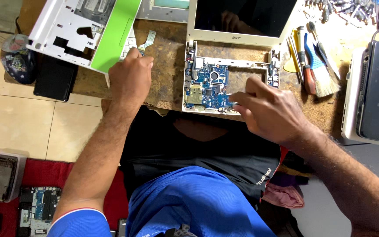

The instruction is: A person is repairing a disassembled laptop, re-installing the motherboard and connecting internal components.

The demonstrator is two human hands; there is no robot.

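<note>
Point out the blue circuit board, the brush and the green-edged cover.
blue circuit board (207, 85), head view, middle of the board.
brush (325, 84), head view, pale bristles.
green-edged cover (116, 33), head view, green strip.

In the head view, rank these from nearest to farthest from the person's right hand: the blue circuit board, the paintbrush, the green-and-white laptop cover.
1. Blue circuit board: at the fingers of the right hand, to their left.
2. Paintbrush: up and right, among tools.
3. Green-and-white laptop cover: far upper left, beyond the left hand.
</note>
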